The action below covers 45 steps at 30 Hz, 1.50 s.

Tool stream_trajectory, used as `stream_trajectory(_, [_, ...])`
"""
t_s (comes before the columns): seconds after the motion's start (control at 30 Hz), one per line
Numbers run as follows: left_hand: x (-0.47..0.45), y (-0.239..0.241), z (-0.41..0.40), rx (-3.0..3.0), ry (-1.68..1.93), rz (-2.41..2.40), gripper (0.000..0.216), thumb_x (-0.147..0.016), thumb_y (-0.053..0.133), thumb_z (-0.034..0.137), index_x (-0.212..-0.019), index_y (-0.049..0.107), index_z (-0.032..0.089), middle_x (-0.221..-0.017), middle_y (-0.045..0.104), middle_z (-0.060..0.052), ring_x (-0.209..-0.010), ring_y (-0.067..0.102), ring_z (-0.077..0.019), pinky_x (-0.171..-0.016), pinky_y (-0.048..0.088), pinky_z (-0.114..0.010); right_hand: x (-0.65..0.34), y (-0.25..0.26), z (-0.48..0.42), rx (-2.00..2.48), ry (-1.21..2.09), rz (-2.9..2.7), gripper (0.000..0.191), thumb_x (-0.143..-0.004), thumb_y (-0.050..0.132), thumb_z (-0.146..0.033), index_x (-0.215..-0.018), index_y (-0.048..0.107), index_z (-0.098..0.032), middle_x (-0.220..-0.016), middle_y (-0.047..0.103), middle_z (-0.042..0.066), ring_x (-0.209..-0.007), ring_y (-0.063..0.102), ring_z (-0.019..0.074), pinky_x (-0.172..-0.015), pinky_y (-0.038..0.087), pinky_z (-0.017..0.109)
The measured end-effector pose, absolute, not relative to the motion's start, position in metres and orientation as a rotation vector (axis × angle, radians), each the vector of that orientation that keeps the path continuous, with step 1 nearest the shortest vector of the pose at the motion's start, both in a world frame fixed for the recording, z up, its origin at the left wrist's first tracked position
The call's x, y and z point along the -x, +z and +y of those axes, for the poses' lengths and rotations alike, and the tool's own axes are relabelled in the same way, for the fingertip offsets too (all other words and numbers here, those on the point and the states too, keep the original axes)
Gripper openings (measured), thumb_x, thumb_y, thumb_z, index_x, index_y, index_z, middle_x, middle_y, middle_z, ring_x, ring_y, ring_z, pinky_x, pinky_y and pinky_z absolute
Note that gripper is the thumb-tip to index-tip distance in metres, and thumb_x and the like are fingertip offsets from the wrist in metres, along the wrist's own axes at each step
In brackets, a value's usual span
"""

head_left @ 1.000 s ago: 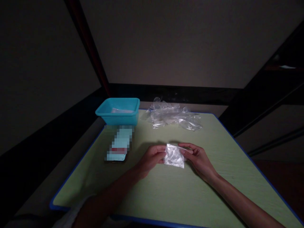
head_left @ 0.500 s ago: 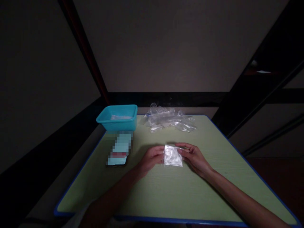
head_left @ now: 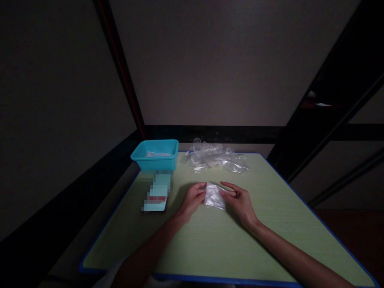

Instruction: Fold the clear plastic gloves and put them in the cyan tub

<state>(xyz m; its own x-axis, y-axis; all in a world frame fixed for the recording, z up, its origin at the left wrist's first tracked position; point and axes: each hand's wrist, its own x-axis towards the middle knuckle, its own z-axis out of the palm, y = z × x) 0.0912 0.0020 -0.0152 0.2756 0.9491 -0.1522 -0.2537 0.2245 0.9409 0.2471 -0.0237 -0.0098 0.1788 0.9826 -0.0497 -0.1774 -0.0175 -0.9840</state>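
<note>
A small clear plastic bag (head_left: 213, 196) lies on the green table (head_left: 216, 240) between my two hands. My left hand (head_left: 193, 199) pinches its left edge with curled fingers. My right hand (head_left: 238, 200) holds its right edge, thumb and fingers closed over the plastic. The bag looks folded or flattened against the tabletop; whether it holds anything cannot be seen in the dim light.
A teal plastic tub (head_left: 156, 154) stands at the table's far left with something pale inside. A heap of clear plastic bags (head_left: 214, 157) lies at the far middle. A phone (head_left: 156, 193) rests left of my hands. Dark bed-frame beams run at the right.
My view has shifted, so everything sits a little further right and higher. Both hands keep hold of the small bag, which looks slightly narrower and more pressed together.
</note>
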Motion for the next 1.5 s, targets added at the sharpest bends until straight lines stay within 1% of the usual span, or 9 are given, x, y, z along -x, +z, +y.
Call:
stream_trajectory(0.23, [-0.093,-0.02,0.003,-0.92,1.056,0.961,0.05,-0.06,0.066,0.037,-0.102,0.056,0.012,-0.078,0.069,-0.005,-0.067,0.063,-0.0177,-0.061,0.046,-0.026,-0.242,-0.013,-0.015,1.171,1.109,-0.884,0.059,-0.043,0.083,-0.041,-0.091,0.068,-0.011,-0.06,0.071,0.006,-0.049,0.059,0.0161,-0.051,0.045,0.027])
stream_trajectory(0.43, [-0.095,-0.023,0.004,-0.952,1.073,0.944,0.059,-0.049,0.078,0.03,-0.1,0.055,0.01,-0.069,0.067,-0.003,-0.061,0.06,-0.0152,-0.057,0.041,-0.022,-0.241,-0.014,-0.015,1.131,1.095,-0.899,0.05,-0.044,0.084,-0.037,-0.086,0.068,-0.014,-0.062,0.071,0.006,-0.051,0.06,0.0162,-0.051,0.045,0.027])
stream_trajectory(0.53, [-0.095,-0.023,0.004,-0.963,1.061,0.912,0.063,-0.047,0.079,0.031,-0.1,0.054,0.009,-0.07,0.067,-0.005,-0.062,0.059,-0.0158,-0.058,0.041,-0.023,-0.243,-0.012,-0.015,1.084,1.113,-0.924,0.047,-0.044,0.084,-0.035,-0.084,0.067,-0.017,-0.069,0.073,0.005,-0.061,0.063,0.0167,-0.058,0.047,0.027])
stream_trajectory(0.63, [-0.093,-0.023,0.003,-0.967,1.046,0.875,0.069,-0.048,0.078,0.036,-0.106,0.053,0.01,-0.076,0.067,-0.006,-0.065,0.06,-0.0173,-0.059,0.042,-0.024,-0.245,-0.012,-0.014,1.022,1.185,-0.964,0.051,-0.045,0.085,-0.035,-0.091,0.067,-0.02,-0.08,0.073,0.004,-0.071,0.064,0.0174,-0.066,0.047,0.028])
stream_trajectory(0.8, [-0.092,-0.025,0.003,-0.996,1.011,0.869,0.076,-0.05,0.076,0.036,-0.116,0.049,0.01,-0.074,0.065,-0.004,-0.063,0.059,-0.016,-0.058,0.041,-0.023,-0.245,-0.016,-0.013,0.907,1.441,-0.931,0.053,-0.053,0.083,-0.034,-0.1,0.066,-0.019,-0.07,0.072,0.002,-0.058,0.061,0.0143,-0.058,0.043,0.026])
stream_trajectory(1.03, [-0.09,-0.02,0.001,-1.074,0.977,0.879,0.068,-0.057,0.073,0.027,-0.118,0.049,0.008,-0.066,0.064,-0.001,-0.059,0.057,-0.0136,-0.055,0.038,-0.021,-0.247,-0.01,-0.013,0.939,1.422,-0.888,0.049,-0.052,0.083,-0.036,-0.095,0.068,-0.016,-0.061,0.069,0.001,-0.05,0.056,0.0123,-0.052,0.038,0.024])
stream_trajectory(1.23, [-0.09,-0.016,0.003,-1.185,1.055,0.891,0.066,-0.059,0.068,0.015,-0.12,0.043,0.013,-0.073,0.064,-0.002,-0.072,0.062,-0.0167,-0.066,0.044,-0.025,-0.252,-0.008,-0.012,0.982,1.384,-0.922,0.052,-0.053,0.082,-0.039,-0.098,0.067,-0.016,-0.058,0.067,0.0,-0.048,0.053,0.0114,-0.051,0.035,0.023])
stream_trajectory(1.33, [-0.091,-0.013,0.001,-1.296,1.116,0.926,0.057,-0.059,0.063,0.008,-0.113,0.046,0.017,-0.069,0.06,0.003,-0.069,0.059,-0.0139,-0.065,0.044,-0.023,-0.254,-0.01,-0.01,1.003,1.368,-0.955,0.054,-0.053,0.082,-0.039,-0.098,0.066,-0.015,-0.056,0.066,0.0,-0.046,0.05,0.0102,-0.049,0.033,0.022])
stream_trajectory(1.5, [-0.09,-0.008,-0.002,-1.375,1.034,0.89,0.026,-0.054,0.061,0.003,-0.076,0.058,0.016,-0.066,0.06,0.002,-0.068,0.059,-0.0139,-0.062,0.044,-0.022,-0.256,-0.012,-0.009,1.034,1.353,-1.022,0.053,-0.055,0.08,-0.04,-0.098,0.067,-0.013,-0.047,0.059,-0.003,-0.04,0.041,0.0078,-0.044,0.025,0.021])
